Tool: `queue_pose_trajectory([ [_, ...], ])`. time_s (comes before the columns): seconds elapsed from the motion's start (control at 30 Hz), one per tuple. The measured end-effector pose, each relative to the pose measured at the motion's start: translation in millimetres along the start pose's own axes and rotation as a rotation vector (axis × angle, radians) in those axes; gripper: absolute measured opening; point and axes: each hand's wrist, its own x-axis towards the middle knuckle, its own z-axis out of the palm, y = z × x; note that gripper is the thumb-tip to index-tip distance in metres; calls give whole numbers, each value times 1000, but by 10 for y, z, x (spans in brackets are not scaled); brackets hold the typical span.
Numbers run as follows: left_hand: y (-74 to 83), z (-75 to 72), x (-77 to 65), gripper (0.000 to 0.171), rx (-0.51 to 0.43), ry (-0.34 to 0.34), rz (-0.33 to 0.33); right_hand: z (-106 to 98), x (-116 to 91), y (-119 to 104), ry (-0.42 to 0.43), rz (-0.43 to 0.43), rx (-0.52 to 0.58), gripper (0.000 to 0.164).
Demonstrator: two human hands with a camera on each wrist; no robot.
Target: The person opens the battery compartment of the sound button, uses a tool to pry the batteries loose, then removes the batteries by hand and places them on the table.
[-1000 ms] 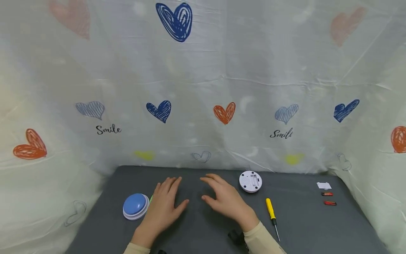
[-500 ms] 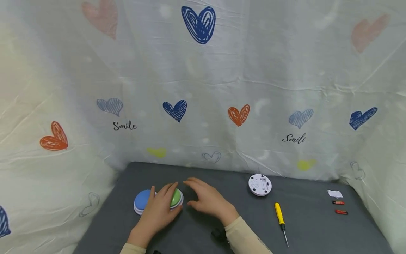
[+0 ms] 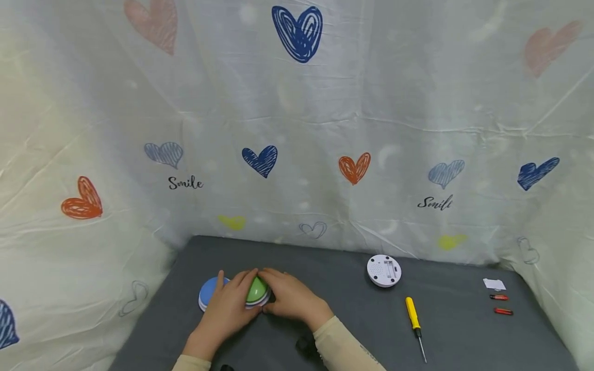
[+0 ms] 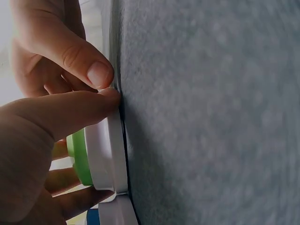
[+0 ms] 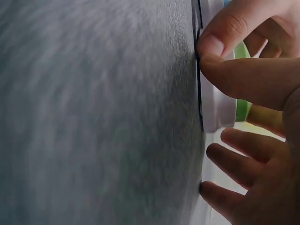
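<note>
A green dome push button point(image 3: 257, 291) with a white base sits on the dark grey table between both hands. My left hand point(image 3: 227, 310) holds its left side, thumb at the near edge of the base and fingers over the far side. My right hand point(image 3: 295, 300) holds the right side, its thumb tip meeting the left thumb at the white base point(image 4: 105, 154) in the left wrist view. In the right wrist view, the right thumb point(image 5: 248, 82) lies along the base while the lower fingers spread beside it. A blue push button point(image 3: 209, 292) stands just left, partly covered by my left hand.
An upturned white button point(image 3: 384, 270) shows its open battery compartment at the back. To the right lie a yellow-handled screwdriver point(image 3: 414, 322), a small white cover point(image 3: 494, 284) and two red batteries point(image 3: 503, 311). A heart-printed curtain point(image 3: 297, 196) hangs behind the table.
Both hands have moved left in over the green button, and the right hand has closed in on its right side. The head view has turned slightly left.
</note>
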Motion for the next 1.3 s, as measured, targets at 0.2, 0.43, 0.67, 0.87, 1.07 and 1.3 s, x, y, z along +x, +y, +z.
queue_pose_trajectory([
  [0.2, 60, 4, 35, 96, -6, 2, 15, -13, -29, 15, 18, 15, -14, 85],
  [0.43, 117, 64, 114, 98, -6, -13, 32, -58, -103, 71, 49, 20, 23, 85],
  [0.67, 213, 118, 226, 97, 2, -31, 62, -121, -197, 151, 76, 21, 28, 81],
  [0.87, 324, 162, 291, 95, -9, -24, 76, -198, -289, 220, 87, 30, 39, 79],
  [1.07, 456, 256, 320, 95, -42, -59, 88, -224, -457, 280, 92, 62, 36, 77],
  [1.3, 623, 371, 331, 94, -66, -50, 121, -240, -696, 357, 127, 85, 20, 81],
])
